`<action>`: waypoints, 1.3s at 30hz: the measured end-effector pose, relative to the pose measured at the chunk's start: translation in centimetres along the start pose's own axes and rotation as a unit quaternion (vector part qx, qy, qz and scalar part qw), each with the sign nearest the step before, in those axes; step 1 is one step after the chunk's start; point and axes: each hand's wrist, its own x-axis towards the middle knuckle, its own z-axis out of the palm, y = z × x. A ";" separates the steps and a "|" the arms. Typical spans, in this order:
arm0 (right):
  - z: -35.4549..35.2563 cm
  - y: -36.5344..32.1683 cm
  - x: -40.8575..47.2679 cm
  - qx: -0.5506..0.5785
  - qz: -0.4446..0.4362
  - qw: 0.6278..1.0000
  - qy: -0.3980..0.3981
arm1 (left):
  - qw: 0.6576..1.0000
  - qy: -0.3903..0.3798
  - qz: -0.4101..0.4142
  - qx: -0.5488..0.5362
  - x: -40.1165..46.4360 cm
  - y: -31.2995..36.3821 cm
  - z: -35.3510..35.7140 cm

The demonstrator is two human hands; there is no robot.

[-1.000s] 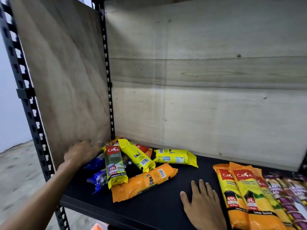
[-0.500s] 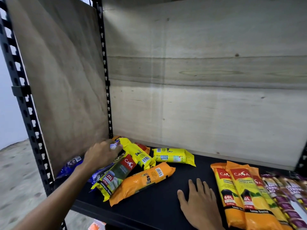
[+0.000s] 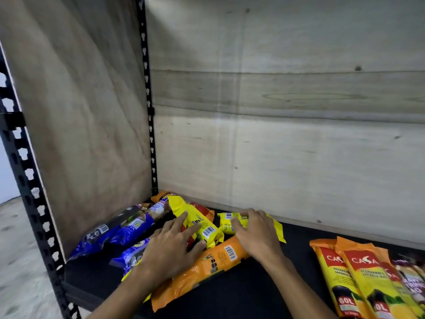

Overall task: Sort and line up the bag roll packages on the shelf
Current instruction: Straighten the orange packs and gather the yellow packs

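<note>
A loose heap of bag roll packages lies at the left of the black shelf [image 3: 253,293]. My left hand [image 3: 167,252] rests on the heap with fingers spread, fingertips touching a long yellow package [image 3: 204,226]. My right hand [image 3: 255,231] lies over a short yellow package [image 3: 226,223] near the back wall, fingers curved around it. A long orange package [image 3: 207,268] lies diagonally below both hands. Blue packages [image 3: 115,233] lie against the left wall. At the right, yellow and orange CASA packages [image 3: 358,279] lie side by side in a row.
Plywood panels form the left wall [image 3: 80,111] and back wall [image 3: 287,134]. A black perforated upright [image 3: 23,171] stands at the front left corner, another [image 3: 148,100] at the back corner. Purple packages [image 3: 411,277] sit at the far right edge.
My right hand has left the bare shelf and moved up-left onto the short yellow package. My left hand has shifted right over the heap. The green-yellow package is now under my left hand.
</note>
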 end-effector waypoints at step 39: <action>8.8 -7.0 15.2 0.007 -0.040 0.972 -0.230 | 0.999 -0.035 -0.002 -0.037 1.5 -3.2 1.0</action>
